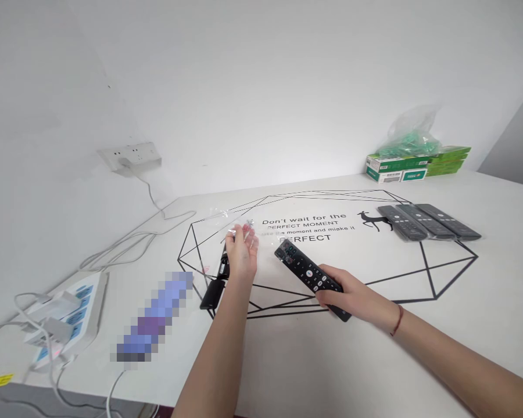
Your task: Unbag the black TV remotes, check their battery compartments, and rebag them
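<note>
My right hand is wrapped round the lower end of a black remote control, its button side up, tilted above the table. Clear plastic shows near the remote's top end. My left hand is raised with its fingers closed on a thin clear plastic bag, whose edges are hard to make out. Under and left of that hand lies a black piece with an open compartment, partly hidden by the hand. A small black cover-like piece rests just in front of it.
Three wrapped black remotes lie side by side at right. Green-and-white boxes and a plastic bag stand against the wall. A power strip, cables and a blurred-out object occupy the left of the printed white table.
</note>
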`<act>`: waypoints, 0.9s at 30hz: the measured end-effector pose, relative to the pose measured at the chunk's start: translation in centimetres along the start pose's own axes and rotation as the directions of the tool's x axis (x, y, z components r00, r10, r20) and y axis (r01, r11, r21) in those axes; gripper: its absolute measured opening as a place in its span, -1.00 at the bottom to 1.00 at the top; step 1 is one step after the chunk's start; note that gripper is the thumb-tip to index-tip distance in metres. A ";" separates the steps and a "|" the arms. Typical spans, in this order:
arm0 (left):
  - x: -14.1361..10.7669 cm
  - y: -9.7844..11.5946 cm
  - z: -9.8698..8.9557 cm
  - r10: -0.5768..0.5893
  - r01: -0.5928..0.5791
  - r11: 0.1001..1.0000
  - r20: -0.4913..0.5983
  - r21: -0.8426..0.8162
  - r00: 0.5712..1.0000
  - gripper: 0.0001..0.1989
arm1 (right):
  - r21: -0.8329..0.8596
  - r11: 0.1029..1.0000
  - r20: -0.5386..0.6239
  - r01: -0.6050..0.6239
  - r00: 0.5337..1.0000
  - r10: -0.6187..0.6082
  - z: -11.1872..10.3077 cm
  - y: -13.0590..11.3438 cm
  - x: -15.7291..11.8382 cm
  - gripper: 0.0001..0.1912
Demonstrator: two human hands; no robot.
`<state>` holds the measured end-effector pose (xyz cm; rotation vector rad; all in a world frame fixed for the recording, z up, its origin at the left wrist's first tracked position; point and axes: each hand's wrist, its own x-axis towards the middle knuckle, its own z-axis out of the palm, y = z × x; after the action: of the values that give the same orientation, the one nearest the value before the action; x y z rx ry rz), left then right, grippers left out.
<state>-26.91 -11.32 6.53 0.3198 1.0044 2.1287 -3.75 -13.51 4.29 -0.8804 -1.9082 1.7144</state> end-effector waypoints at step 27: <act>-3.0 -2.2 1.0 -0.422 0.303 0.886 0.339 0.352 0.841 -0.82 | 0.211 0.972 0.028 0.106 0.993 -0.115 -1.8 -0.5 0.4 -0.42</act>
<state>-23.22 -12.02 5.77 0.6315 1.0247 1.4855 -2.90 -11.93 5.00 -0.6528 -1.7266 1.8367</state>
